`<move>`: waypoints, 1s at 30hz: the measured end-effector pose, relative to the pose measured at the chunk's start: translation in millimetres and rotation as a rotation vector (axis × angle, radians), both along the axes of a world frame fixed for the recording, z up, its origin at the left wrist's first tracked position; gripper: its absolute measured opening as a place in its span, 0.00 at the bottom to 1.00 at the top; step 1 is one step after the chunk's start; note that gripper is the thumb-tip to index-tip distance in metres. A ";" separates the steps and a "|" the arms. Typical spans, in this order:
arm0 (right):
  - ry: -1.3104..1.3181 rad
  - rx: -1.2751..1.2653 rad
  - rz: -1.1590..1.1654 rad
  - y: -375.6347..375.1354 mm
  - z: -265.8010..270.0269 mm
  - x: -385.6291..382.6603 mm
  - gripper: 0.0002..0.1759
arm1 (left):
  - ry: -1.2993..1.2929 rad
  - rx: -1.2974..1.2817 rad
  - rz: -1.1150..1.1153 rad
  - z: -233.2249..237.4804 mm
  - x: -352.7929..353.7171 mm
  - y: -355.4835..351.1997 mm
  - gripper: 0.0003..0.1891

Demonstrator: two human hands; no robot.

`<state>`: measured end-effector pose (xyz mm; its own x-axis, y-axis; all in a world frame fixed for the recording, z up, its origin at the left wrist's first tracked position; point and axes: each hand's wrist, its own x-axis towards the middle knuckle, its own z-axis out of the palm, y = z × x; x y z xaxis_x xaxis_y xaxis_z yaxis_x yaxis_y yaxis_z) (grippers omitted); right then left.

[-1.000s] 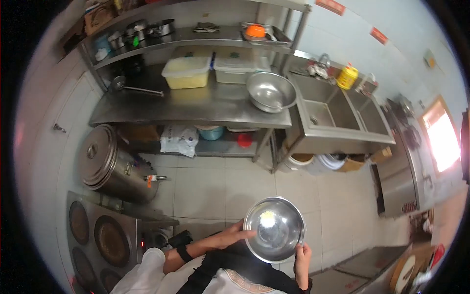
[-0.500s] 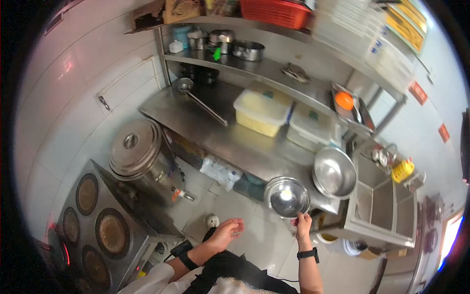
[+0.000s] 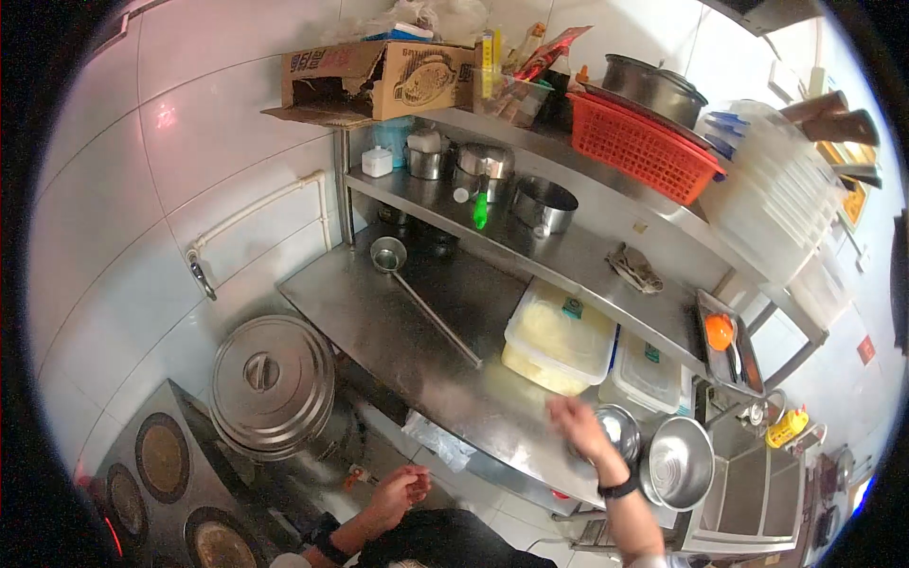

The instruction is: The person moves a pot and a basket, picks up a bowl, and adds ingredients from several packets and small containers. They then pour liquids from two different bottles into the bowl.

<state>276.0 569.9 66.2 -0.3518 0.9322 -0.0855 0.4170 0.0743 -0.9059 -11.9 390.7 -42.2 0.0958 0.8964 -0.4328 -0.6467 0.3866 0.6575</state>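
My right hand, blurred by motion, is above the steel counter, its fingers loosely apart and nothing seen in them. Just behind it on the counter sits a shiny steel bowl, partly hidden by my hand and wrist. A larger steel bowl stands to its right. My left hand hangs in front of the counter edge, fingers loosely bent, holding nothing. Nearest my right hand at the back is a lidded plastic tub with pale yellow contents. A long-handled ladle lies on the counter to the left.
A lidded steel pot and a cooktop stand at left. Above the counter, a steel shelf holds pots and a tray. Higher up are a cardboard box and a red basket. A sink is at right.
The shiny bowl, gripped by my right hand before, now rests on the counter beside the larger bowl. My right hand has left its rim and moved over the counter. The view has tilted upward.
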 end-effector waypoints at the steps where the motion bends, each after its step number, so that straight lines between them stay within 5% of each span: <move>1: -0.058 0.194 0.037 21.9 52.2 -35.7 0.16 | -0.031 -0.048 0.035 -11.8 -7.8 2.6 0.11; 5: 0.013 1.187 0.071 128.0 204.5 -150.2 0.14 | -0.151 -0.072 0.192 2.0 -22.1 14.8 0.11; 8: -0.057 1.465 -0.118 221.4 264.9 -212.2 0.20 | 0.030 -0.138 0.368 36.0 -25.2 19.3 0.10; 12: -0.187 1.430 -0.293 332.1 293.2 -243.7 0.27 | -0.051 -0.036 0.493 27.6 -43.0 -5.3 0.10; 14: -0.210 1.326 -0.407 343.2 304.6 -251.1 0.25 | 0.169 -0.159 0.695 66.3 -32.3 -22.1 0.25; 16: -0.437 1.225 -0.419 335.3 310.8 -255.1 0.23 | 0.389 -0.109 0.610 18.3 -47.1 -38.3 0.23; 18: -0.513 1.313 -0.374 343.6 302.7 -254.9 0.20 | -0.023 -0.211 0.885 5.3 -47.6 -43.2 0.12; 19: -0.520 1.282 -0.368 339.5 304.0 -252.8 0.19 | 0.536 -0.142 0.690 -9.3 -46.4 -49.9 0.16; 25: -0.061 1.643 -0.149 298.6 291.5 -230.5 0.10 | 0.390 0.000 0.610 23.4 -50.2 -8.7 0.11; 27: 0.072 1.532 0.029 254.1 277.0 -216.4 0.10 | 0.382 -0.008 0.477 25.1 -57.6 6.6 0.10; 29: 0.209 1.351 0.183 191.4 260.3 -205.6 0.13 | 0.956 0.121 0.244 27.3 -59.2 21.2 0.10; 30: 0.279 1.311 0.258 168.3 247.7 -198.1 0.17 | 0.952 0.108 0.190 31.5 -57.4 28.5 0.10</move>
<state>77.9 738.1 313.9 -0.3868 0.1793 0.9046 0.0768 0.9838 -0.1622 -69.3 419.2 -10.7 -0.4010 0.9003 -0.1690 0.1281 0.2378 0.9628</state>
